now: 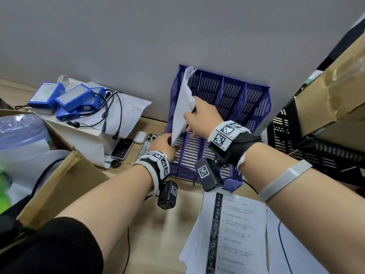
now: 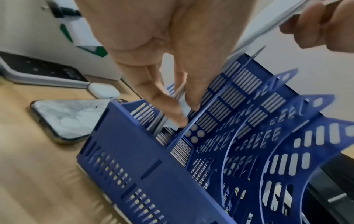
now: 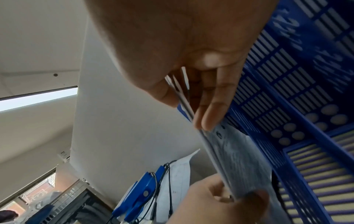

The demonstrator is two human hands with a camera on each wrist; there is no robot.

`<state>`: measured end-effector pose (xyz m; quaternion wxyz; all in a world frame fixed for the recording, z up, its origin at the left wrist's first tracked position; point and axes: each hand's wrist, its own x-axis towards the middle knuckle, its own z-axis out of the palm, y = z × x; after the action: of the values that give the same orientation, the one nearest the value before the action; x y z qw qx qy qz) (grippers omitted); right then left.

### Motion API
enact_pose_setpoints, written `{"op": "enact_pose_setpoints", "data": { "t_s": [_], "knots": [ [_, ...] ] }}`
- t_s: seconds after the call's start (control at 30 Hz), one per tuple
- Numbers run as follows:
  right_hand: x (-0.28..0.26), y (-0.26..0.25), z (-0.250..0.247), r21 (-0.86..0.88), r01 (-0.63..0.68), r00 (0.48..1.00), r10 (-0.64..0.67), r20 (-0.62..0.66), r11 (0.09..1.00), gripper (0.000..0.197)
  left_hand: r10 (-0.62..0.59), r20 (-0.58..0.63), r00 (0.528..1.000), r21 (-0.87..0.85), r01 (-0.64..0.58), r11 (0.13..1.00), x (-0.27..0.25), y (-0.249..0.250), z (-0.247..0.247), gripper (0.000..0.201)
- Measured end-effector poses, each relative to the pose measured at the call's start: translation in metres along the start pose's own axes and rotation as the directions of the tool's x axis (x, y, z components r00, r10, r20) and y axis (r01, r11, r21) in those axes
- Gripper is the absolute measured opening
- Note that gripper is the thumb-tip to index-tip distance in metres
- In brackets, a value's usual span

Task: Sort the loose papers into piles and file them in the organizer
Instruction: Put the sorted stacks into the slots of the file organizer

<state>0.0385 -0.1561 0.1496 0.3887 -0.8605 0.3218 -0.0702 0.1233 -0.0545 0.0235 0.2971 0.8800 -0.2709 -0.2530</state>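
Note:
A blue slotted organizer [image 1: 233,107] with several compartments stands against the wall. A thin stack of white papers [image 1: 182,107] stands on edge in its leftmost compartment. My left hand [image 1: 165,144] pinches the stack's lower corner [image 2: 178,115] inside that slot. My right hand [image 1: 199,117] grips the stack's right edge higher up, thumb on one side and fingers on the other [image 3: 208,112]. More printed sheets [image 1: 233,232] lie flat on the desk in front of the organizer [image 2: 145,171].
Left of the organizer lie two phones [image 1: 122,148], a white earbud case [image 1: 139,137], and blue battery packs [image 1: 73,99] with cables on a sheet. A cardboard box [image 1: 59,186] sits at near left. A black crate [image 1: 316,147] and taped carton [image 1: 331,89] stand at right.

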Motion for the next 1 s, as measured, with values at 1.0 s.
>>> {"op": "enact_pose_setpoints", "data": {
  "t_s": [1.0],
  "knots": [
    [-0.298,0.254,0.114,0.153,-0.79,0.599,0.8,-0.006,0.593,0.059,-0.075,0.638,0.767,0.005,0.094,0.996,-0.168,-0.072,0.153,0.031]
  ]
}}
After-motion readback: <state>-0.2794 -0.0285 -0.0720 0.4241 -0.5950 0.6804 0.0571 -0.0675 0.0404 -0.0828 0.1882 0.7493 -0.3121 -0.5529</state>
